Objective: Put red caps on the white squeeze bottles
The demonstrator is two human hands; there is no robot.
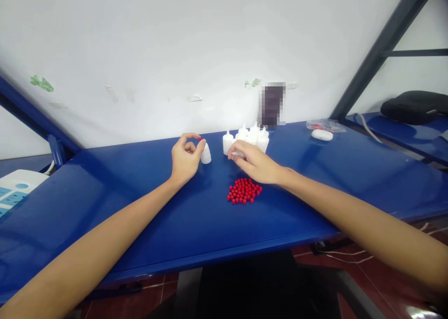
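My left hand (185, 159) pinches a small red cap (199, 139) between thumb and forefinger, right at the tip of a white dropper bottle (206, 154) standing on the blue table (140, 216). My right hand (254, 162) lies with curled fingers closed on another white bottle (238, 154), just in front of a cluster of several uncapped white bottles (250, 138). A pile of red caps (244, 190) lies on the table below my right hand.
A white oval case (322, 135) and a clear plastic bag (325, 124) lie at the far right of the table. A dark pixelated object (272, 105) leans on the wall. A white-blue device (14, 190) sits at left; a black bag (415, 105) at far right.
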